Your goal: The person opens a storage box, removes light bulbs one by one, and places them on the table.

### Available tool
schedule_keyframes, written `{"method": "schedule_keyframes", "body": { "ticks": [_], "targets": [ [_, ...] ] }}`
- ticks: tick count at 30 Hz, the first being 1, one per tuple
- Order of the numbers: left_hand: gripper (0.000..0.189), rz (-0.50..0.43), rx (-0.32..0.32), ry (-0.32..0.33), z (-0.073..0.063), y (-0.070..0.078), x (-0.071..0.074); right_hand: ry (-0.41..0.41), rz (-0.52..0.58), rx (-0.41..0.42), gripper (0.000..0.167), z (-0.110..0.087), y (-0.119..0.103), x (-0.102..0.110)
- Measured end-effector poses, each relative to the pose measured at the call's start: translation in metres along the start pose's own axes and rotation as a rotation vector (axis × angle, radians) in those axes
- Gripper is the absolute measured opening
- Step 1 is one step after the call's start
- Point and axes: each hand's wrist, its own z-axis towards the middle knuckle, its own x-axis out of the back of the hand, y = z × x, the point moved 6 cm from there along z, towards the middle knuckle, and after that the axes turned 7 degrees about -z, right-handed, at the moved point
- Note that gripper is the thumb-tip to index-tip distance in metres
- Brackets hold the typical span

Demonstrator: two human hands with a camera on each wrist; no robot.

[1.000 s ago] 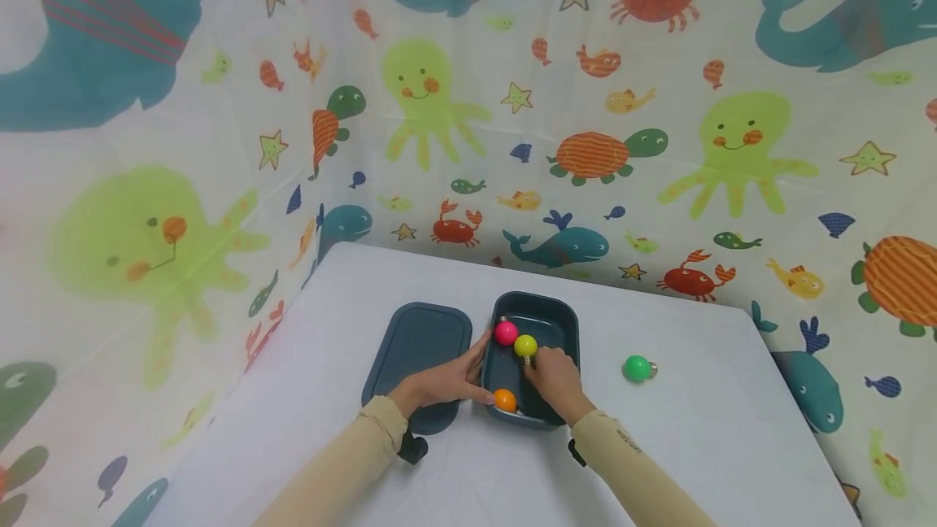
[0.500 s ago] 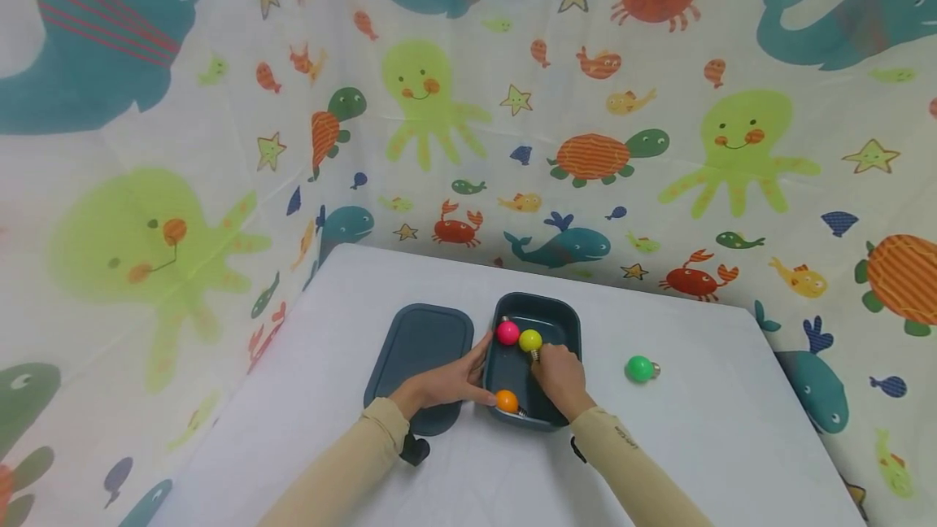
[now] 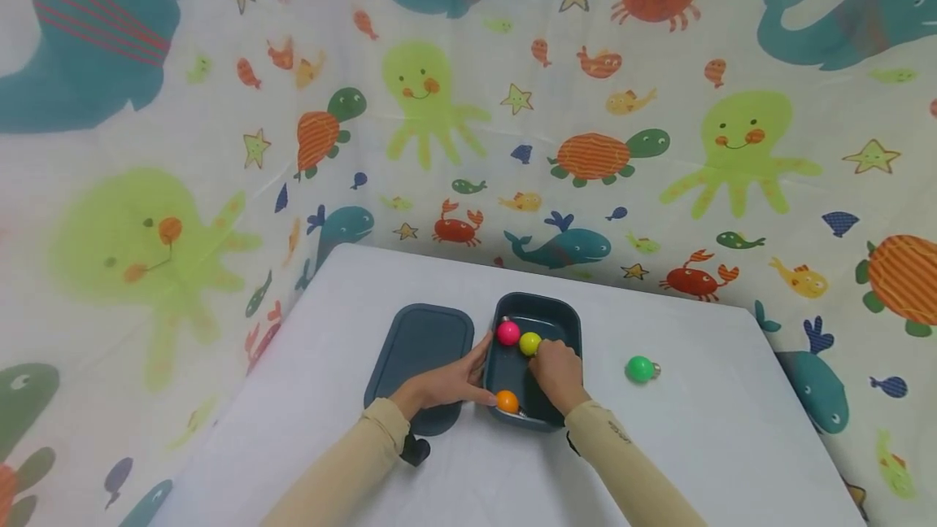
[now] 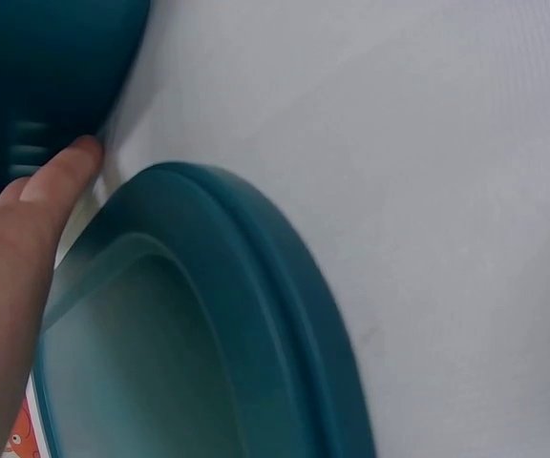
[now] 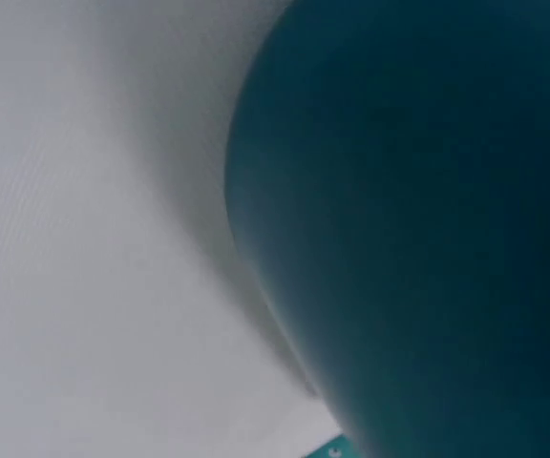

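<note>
A dark teal container [image 3: 543, 306] stands uncovered on the table. In it lie a pink light bulb [image 3: 508, 333], a yellow light bulb [image 3: 530, 343] and an orange light bulb [image 3: 507, 402] in the near left corner. My right hand [image 3: 559, 372] reaches inside with curled fingers and pinches the yellow bulb at its base end, which the fingers hide. Outside the left wall, my left hand [image 3: 452, 381] presses its fairly straight fingers to the container, its thumb by the orange bulb. The left wrist view shows a finger [image 4: 65, 176] touching the outer wall. The right wrist view shows no fingers.
A flat dark teal lid [image 3: 428, 332] lies left of the container, partly under my left hand and wrist. To the right, a green light bulb [image 3: 640, 369] lies on the white table [image 3: 703, 429]. A printed sea-animal cloth [image 3: 468, 104] hangs behind and at the sides.
The yellow bulb has shifted slightly rightward, and its metal base has become hidden by my right fingers. My right hand has moved up slightly; the left hand holds its place.
</note>
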Motion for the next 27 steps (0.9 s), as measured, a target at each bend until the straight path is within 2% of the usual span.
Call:
{"method": "schedule_keyframes", "body": {
  "ticks": [3, 9, 12, 16, 20, 23, 27],
  "targets": [
    [0.109, 0.006, -0.001, -0.003, 0.0, 0.002, 0.003, 0.021, 0.011, 0.001, 0.013, 0.001, 0.002, 0.008],
    [0.109, 0.014, -0.005, -0.016, 0.002, 0.002, 0.008, 0.05, 0.053, 0.004, 0.024, 0.004, 0.011, 0.032],
    [0.11, 0.009, -0.007, -0.022, 0.003, 0.002, 0.011, 0.066, 0.081, 0.011, 0.023, 0.007, 0.019, 0.043],
    [0.11, 0.006, -0.011, -0.031, 0.005, 0.002, 0.014, 0.086, 0.118, 0.016, 0.014, 0.009, 0.034, 0.054],
    [0.11, 0.006, -0.008, -0.038, 0.006, 0.001, 0.016, 0.122, 0.118, 0.055, 0.025, 0.007, 0.05, 0.064],
    [0.11, 0.006, -0.008, -0.043, 0.007, 0.001, 0.018, 0.115, 0.129, 0.078, 0.027, 0.003, 0.063, 0.069],
    [0.11, 0.006, -0.015, -0.051, 0.008, 0.001, 0.02, 0.057, 0.149, 0.098, 0.028, -0.005, 0.082, 0.072]
  ]
}}
